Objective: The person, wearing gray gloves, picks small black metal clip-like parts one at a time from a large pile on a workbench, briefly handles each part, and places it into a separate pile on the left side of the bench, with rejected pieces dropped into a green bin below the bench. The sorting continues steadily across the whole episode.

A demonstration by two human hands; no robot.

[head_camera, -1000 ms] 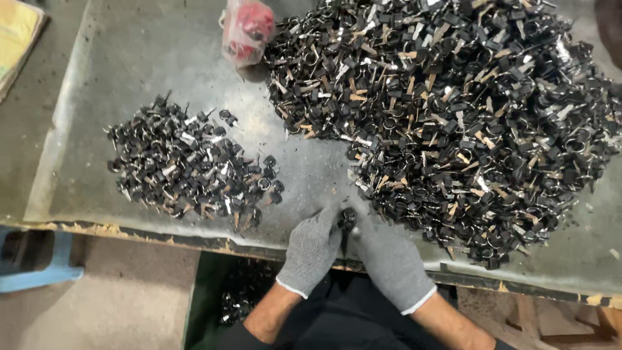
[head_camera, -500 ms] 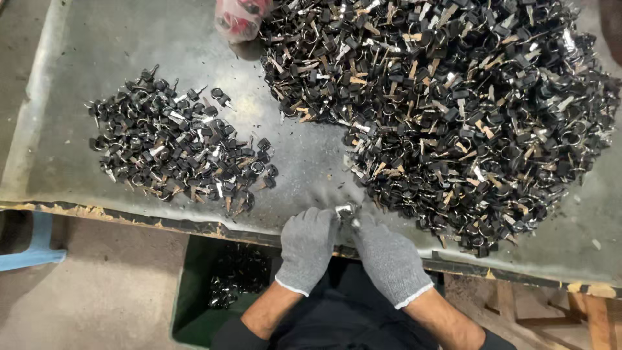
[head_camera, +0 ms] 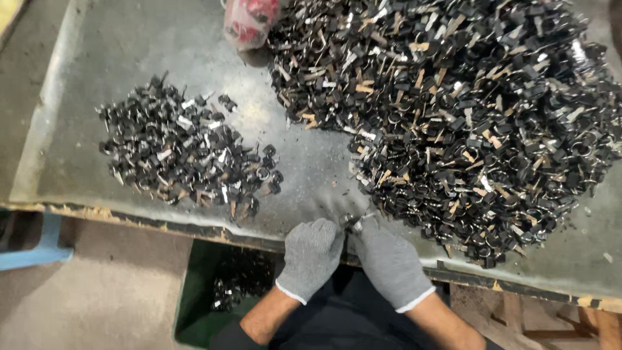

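Note:
Both my hands wear grey knit gloves and meet at the near edge of the metal-topped table. My left hand and my right hand pinch one small metal clip part between their fingertips. A large heap of black and silver clip parts fills the right side of the table, its near edge just beyond my right hand. A smaller pile of similar parts lies to the left, apart from my hands.
A red and clear plastic bag sits at the far edge between the piles. Under the table's front edge a green bin holds several dark parts. A blue stool stands at the lower left. Wooden framing shows at the lower right.
My hands have stayed together at the table's edge, working the small part between the fingertips. The camera view shifted slightly; the piles have not moved.

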